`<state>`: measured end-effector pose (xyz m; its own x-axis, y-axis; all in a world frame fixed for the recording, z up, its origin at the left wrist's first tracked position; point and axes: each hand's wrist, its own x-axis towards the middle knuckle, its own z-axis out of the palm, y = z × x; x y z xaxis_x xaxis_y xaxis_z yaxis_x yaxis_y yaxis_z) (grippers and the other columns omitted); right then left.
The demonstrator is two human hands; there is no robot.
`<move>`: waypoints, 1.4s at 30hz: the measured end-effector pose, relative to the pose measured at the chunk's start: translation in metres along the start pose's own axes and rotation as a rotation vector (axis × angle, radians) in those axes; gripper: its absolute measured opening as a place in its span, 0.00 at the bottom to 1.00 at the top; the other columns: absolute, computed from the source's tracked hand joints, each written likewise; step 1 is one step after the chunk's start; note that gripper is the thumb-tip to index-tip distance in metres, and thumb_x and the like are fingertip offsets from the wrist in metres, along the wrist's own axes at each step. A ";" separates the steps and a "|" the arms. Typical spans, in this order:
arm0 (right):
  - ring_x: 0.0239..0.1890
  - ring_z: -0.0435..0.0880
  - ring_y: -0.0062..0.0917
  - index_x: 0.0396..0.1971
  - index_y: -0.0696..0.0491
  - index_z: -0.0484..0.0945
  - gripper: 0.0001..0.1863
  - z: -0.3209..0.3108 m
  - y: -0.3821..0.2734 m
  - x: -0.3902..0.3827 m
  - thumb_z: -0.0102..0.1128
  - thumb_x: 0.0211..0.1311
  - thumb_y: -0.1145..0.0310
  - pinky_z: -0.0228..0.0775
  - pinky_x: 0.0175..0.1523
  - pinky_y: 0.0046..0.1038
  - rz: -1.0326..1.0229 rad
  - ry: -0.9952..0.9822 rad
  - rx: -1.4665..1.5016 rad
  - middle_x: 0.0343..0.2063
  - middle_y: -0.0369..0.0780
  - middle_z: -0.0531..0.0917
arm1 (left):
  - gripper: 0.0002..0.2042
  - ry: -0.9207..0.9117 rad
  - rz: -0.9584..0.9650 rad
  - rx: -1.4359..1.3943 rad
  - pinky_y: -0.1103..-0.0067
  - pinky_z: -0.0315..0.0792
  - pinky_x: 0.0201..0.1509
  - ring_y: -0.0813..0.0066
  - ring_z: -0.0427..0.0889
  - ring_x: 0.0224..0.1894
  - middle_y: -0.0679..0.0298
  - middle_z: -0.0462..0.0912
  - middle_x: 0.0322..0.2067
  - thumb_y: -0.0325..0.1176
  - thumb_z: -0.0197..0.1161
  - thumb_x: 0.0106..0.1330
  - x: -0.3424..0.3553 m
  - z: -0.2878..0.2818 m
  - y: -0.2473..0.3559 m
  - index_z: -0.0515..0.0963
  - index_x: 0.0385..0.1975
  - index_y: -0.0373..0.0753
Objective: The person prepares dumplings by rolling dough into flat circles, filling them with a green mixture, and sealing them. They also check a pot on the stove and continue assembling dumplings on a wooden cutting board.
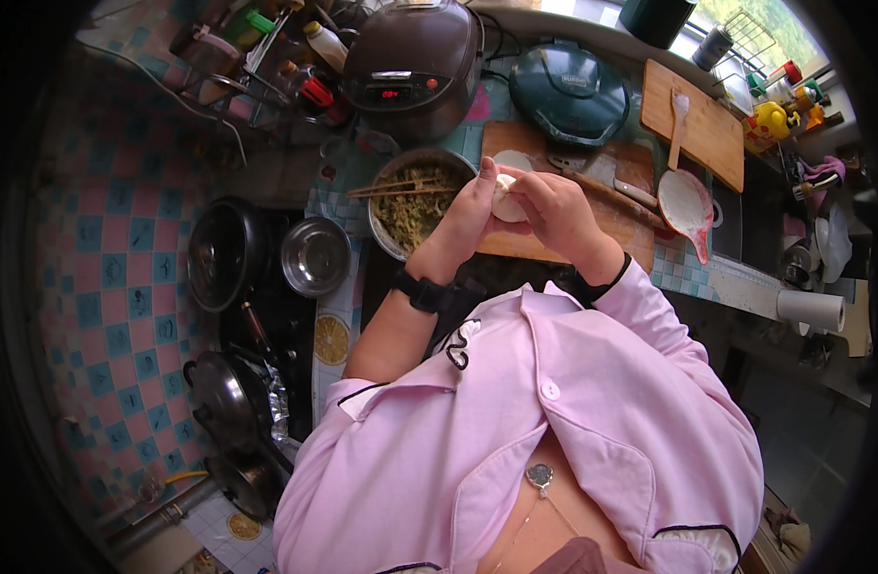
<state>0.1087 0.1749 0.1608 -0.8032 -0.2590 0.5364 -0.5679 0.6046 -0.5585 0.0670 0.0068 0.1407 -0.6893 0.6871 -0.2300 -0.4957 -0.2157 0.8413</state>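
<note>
A small white stuffed bun (505,201) of dough is held between my two hands above the wooden board (525,247). My left hand (469,212) cups it from the left and below, with the thumb up along its side. The fingers of my right hand (565,212) pinch the dough at its upper edge. Just left of my left hand stands a metal bowl (377,234) of greenish-yellow chopped filling (408,212), with chopsticks (370,191) laid across it. Behind my fingers lies a pale round piece of dough (512,159), partly hidden.
A rolling pin (619,197) and a white-handled knife (636,194) lie right of my hands. Beyond are a pink bowl of flour (686,203), a second board (716,129), a green electric griddle (569,91) and a rice cooker (410,62). An empty steel bowl (315,256) stands left.
</note>
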 end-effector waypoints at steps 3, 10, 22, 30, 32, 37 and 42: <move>0.37 0.83 0.39 0.40 0.53 0.75 0.16 -0.001 0.000 -0.001 0.67 0.52 0.69 0.75 0.39 0.35 0.091 -0.049 0.012 0.36 0.41 0.84 | 0.32 0.024 -0.039 -0.004 0.65 0.82 0.53 0.64 0.80 0.55 0.56 0.77 0.53 0.60 0.33 0.76 0.000 0.001 0.001 0.66 0.60 0.37; 0.40 0.84 0.38 0.38 0.53 0.77 0.15 -0.001 0.003 0.005 0.67 0.49 0.70 0.77 0.41 0.34 -0.149 0.006 -0.126 0.40 0.38 0.85 | 0.29 0.008 0.006 -0.151 0.64 0.76 0.60 0.66 0.77 0.58 0.57 0.76 0.54 0.56 0.34 0.78 -0.001 0.007 0.001 0.66 0.62 0.36; 0.75 0.56 0.35 0.70 0.52 0.61 0.42 0.015 -0.004 0.000 0.61 0.58 0.51 0.43 0.77 0.40 -0.109 -0.223 -0.220 0.70 0.41 0.64 | 0.25 -0.006 0.140 -0.627 0.66 0.63 0.70 0.63 0.72 0.63 0.56 0.73 0.59 0.49 0.35 0.80 0.008 -0.015 -0.006 0.65 0.62 0.35; 0.75 0.53 0.35 0.72 0.51 0.58 0.44 0.019 0.006 -0.014 0.62 0.59 0.49 0.39 0.78 0.40 -0.078 -0.244 -0.212 0.71 0.42 0.61 | 0.29 0.004 0.070 -0.601 0.66 0.58 0.74 0.62 0.66 0.68 0.55 0.68 0.64 0.52 0.31 0.80 0.008 -0.017 -0.012 0.60 0.67 0.34; 0.75 0.54 0.38 0.72 0.51 0.59 0.42 0.021 0.015 -0.020 0.60 0.61 0.48 0.42 0.77 0.40 -0.041 -0.293 -0.170 0.71 0.43 0.61 | 0.30 0.030 0.021 -0.629 0.66 0.59 0.73 0.62 0.66 0.68 0.56 0.68 0.64 0.53 0.31 0.80 0.013 -0.019 -0.019 0.61 0.67 0.35; 0.72 0.59 0.43 0.69 0.51 0.64 0.38 0.028 0.061 -0.047 0.67 0.59 0.57 0.51 0.74 0.40 0.178 -0.060 0.196 0.70 0.47 0.63 | 0.29 -0.149 -0.040 -0.776 0.66 0.63 0.70 0.61 0.70 0.65 0.57 0.72 0.61 0.54 0.30 0.79 0.036 -0.028 -0.049 0.64 0.63 0.35; 0.60 0.75 0.33 0.61 0.52 0.72 0.34 0.054 0.120 -0.098 0.71 0.51 0.78 0.68 0.64 0.32 0.661 -0.045 0.710 0.57 0.43 0.77 | 0.30 0.053 -0.266 -0.636 0.65 0.62 0.71 0.58 0.69 0.65 0.52 0.70 0.61 0.55 0.33 0.79 0.069 -0.018 -0.095 0.62 0.63 0.32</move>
<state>0.1094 0.2325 0.0069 -0.9969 -0.0681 -0.0394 0.0362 0.0467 -0.9983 0.0568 0.0620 0.0363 -0.5178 0.7420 -0.4258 -0.8541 -0.4206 0.3059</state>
